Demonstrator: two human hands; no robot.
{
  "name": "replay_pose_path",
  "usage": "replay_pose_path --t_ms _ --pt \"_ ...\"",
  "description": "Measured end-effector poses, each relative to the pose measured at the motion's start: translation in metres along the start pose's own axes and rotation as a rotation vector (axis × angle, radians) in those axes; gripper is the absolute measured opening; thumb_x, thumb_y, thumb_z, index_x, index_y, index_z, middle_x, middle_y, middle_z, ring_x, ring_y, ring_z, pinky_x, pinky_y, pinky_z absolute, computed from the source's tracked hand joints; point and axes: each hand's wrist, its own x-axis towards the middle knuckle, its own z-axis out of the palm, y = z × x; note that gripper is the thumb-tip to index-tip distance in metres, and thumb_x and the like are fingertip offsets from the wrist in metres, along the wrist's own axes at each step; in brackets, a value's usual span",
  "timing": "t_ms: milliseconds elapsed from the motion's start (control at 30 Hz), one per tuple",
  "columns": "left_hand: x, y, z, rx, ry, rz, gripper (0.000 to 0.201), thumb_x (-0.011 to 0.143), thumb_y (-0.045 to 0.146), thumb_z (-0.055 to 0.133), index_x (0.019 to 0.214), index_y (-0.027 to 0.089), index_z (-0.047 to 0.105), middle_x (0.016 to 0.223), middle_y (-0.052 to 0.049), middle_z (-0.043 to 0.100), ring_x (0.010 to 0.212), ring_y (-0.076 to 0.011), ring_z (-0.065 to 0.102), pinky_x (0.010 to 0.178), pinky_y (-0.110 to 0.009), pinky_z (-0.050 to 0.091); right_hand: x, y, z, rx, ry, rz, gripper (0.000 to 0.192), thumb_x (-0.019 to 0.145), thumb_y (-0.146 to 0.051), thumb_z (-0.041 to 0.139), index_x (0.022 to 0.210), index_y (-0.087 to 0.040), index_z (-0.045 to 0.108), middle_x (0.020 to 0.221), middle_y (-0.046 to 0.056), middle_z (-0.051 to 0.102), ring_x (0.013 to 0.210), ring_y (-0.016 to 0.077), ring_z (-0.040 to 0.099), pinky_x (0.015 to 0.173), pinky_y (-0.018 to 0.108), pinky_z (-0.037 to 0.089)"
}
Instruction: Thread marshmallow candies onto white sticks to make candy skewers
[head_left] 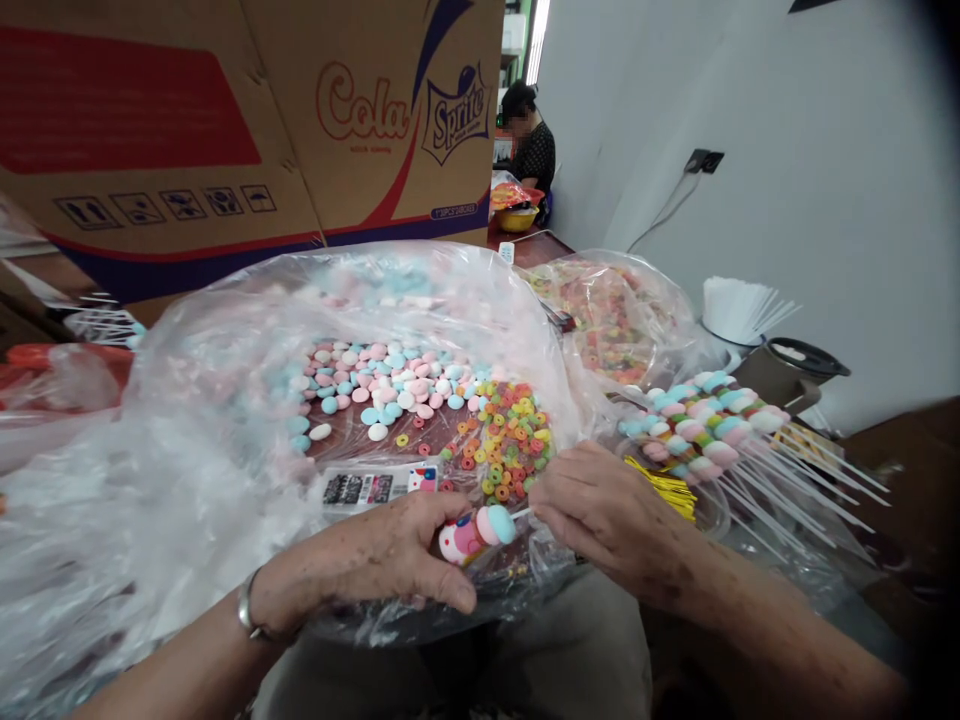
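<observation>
My left hand is closed around a candy skewer. Its end shows light blue and pink candy, and a red, white and blue printed piece that may be a wrapper. A thin white stick runs from that end to my right hand, whose fingers pinch it. Beyond my hands, pink, blue and white oval candies lie in an open clear plastic bag. Small colored gummy rings are heaped at their right. A printed card or packet lies just behind my left hand.
Finished-looking candy skewers are piled at the right beside yellow ties. Behind them stand a dark pitcher and white sticks. A bag of gummy rings lies farther back. A large cardboard box blocks the back left; a person sits beyond.
</observation>
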Motion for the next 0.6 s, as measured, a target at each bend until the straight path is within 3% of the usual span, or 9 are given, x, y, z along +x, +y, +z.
replay_pose_path --t_ms 100,267,400,500,600 --pt "0.000 -0.004 0.001 -0.127 -0.054 -0.090 0.043 0.068 0.046 0.087 0.089 0.020 0.059 0.066 0.007 0.054 0.052 -0.0107 0.050 0.046 -0.019 0.040 0.002 -0.001 0.002 -0.008 0.014 -0.062 0.029 0.099 -0.014 0.047 0.073 -0.017 0.061 0.070 0.001 0.060 0.069 0.0168 0.048 0.069 0.031 0.030" --pt "0.006 -0.006 0.010 -0.144 -0.042 -0.100 0.038 0.068 0.041 0.087 0.086 0.020 0.061 0.059 0.006 0.056 0.052 -0.0121 0.054 0.045 -0.018 0.039 0.005 -0.007 0.018 0.038 -0.024 -0.111 0.024 0.095 -0.013 0.053 0.073 -0.017 0.061 0.071 0.000 0.061 0.068 0.0164 0.047 0.069 0.032 0.029" --pt "0.006 -0.001 0.013 -0.162 -0.059 -0.104 0.040 0.065 0.042 0.087 0.086 0.020 0.061 0.058 0.005 0.059 0.052 -0.0131 0.057 0.046 -0.018 0.041 0.010 -0.003 0.015 0.057 -0.026 -0.139 0.024 0.097 -0.013 0.053 0.075 -0.016 0.062 0.071 0.001 0.062 0.070 0.0166 0.047 0.071 0.032 0.030" --pt "0.004 0.007 0.015 -0.182 -0.054 -0.109 0.033 0.072 0.042 0.081 0.087 0.019 0.063 0.062 0.005 0.062 0.048 -0.0110 0.057 0.044 -0.017 0.042 0.016 -0.001 0.011 0.073 -0.050 -0.179 0.026 0.098 -0.015 0.053 0.075 -0.017 0.063 0.072 0.001 0.062 0.071 0.0166 0.047 0.071 0.032 0.031" --pt "0.004 0.015 0.020 -0.154 0.015 -0.150 0.030 0.081 0.043 0.070 0.100 0.021 0.065 0.066 0.004 0.065 0.045 -0.0117 0.058 0.035 -0.016 0.037 0.023 -0.004 0.014 0.051 -0.052 -0.219 0.022 0.099 -0.016 0.053 0.081 -0.018 0.065 0.070 0.000 0.062 0.068 0.0173 0.046 0.068 0.032 0.030"
